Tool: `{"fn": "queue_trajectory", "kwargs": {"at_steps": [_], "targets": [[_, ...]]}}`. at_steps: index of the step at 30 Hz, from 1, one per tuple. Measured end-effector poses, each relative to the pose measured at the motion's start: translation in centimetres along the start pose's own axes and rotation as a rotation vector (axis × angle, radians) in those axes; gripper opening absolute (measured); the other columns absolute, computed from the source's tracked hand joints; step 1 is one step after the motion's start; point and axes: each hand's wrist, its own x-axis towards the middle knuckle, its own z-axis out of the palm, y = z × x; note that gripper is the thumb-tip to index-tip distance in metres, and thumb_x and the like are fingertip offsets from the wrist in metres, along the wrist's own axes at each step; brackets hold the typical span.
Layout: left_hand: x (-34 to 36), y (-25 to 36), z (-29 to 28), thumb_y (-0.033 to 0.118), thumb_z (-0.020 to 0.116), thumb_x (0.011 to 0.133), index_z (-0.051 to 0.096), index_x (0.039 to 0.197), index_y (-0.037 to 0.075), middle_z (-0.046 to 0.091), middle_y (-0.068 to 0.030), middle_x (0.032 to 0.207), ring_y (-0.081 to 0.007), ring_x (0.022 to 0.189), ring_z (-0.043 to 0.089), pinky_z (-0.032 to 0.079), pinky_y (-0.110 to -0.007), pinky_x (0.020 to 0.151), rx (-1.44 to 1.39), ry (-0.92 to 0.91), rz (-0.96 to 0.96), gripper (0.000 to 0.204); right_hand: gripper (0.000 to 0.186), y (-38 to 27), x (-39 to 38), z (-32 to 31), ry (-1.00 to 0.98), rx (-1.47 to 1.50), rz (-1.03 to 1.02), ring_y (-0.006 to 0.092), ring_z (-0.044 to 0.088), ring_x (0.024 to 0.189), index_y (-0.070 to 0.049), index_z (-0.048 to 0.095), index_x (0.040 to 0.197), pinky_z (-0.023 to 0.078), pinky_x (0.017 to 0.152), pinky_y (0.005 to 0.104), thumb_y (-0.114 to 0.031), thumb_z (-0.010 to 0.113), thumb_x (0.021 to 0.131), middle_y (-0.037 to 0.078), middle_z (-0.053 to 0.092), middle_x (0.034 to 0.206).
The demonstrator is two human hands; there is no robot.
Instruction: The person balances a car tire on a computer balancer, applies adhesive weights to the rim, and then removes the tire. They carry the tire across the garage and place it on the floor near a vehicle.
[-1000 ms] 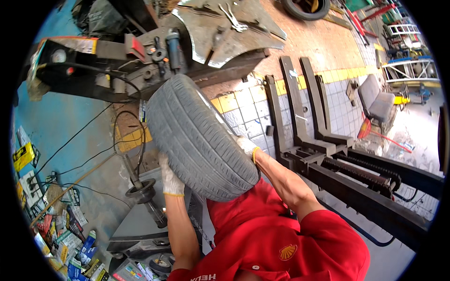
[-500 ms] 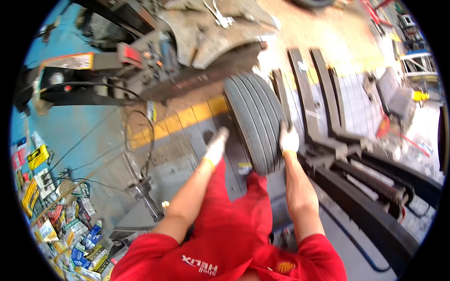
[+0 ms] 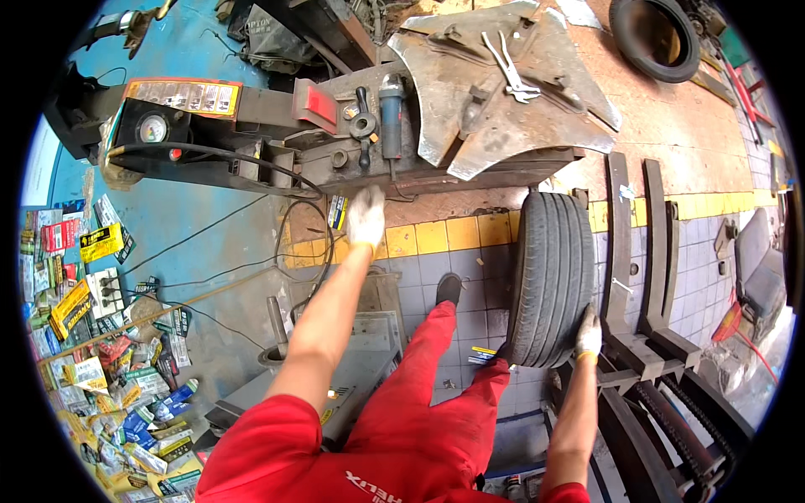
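The left hand (image 3: 366, 220) is near the machine (image 3: 470, 176); I cannot tell its grip. Right of it, the upright tyre (image 3: 551, 281) looks heavy, stiff, grippy; best held by both sides. The right hand (image 3: 589, 335) presses it, open.

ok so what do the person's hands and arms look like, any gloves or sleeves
The left hand and right hand wear off-white gloves with yellow cuff edges; the right one looks partly greyish. Short red sleeves leave the forearms bare.
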Motion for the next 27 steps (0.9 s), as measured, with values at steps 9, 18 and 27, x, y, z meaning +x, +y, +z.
{"fn": "queue_trajectory", "kwargs": {"at_steps": [9, 18, 27], "targets": [[26.0, 0.3, -1.1, 0.037, 0.053, 0.102, 0.070, 0.122, 0.004, 0.070, -0.0282, 0.118, -0.0461, 0.113, 0.067, 0.053, -0.052, 0.099, 0.466, 0.179, 0.236, 0.043, 0.070, -18.8, -0.5, 2.7, 0.388, -0.246, -0.078, 0.0414, 0.060, 0.130, -0.004, 0.050, 0.152, 0.049, 0.106, 0.0465, -0.056, 0.048, 0.106, 0.024, 0.059, 0.146], [45.4, -4.6, 0.5, 0.029, 0.051, 0.099, 0.072, 0.129, 0.008, 0.064, -0.0241, 0.136, -0.0387, 0.133, 0.058, 0.048, -0.048, 0.110, 1.016, -0.193, 0.103, 0.042, 0.065, -18.6, -3.9, 5.0, 0.429, -0.219, -0.167, 0.0432, 0.063, 0.124, -0.004, 0.052, 0.149, 0.051, 0.103, 0.0469, -0.048, 0.058, 0.102, 0.025, 0.062, 0.141], [48.9, -2.3, 2.5, 0.011, 0.070, 0.085, 0.080, 0.096, -0.002, 0.077, -0.0243, 0.098, -0.0427, 0.096, 0.077, 0.059, -0.058, 0.080, 1.125, -0.386, 0.021, 0.020, 0.068, -16.1, -6.9, 5.7, 0.419, -0.175, -0.220, 0.0447, 0.061, 0.124, 0.002, 0.051, 0.147, 0.048, 0.106, 0.0471, -0.048, 0.060, 0.101, 0.028, 0.062, 0.135]]}}
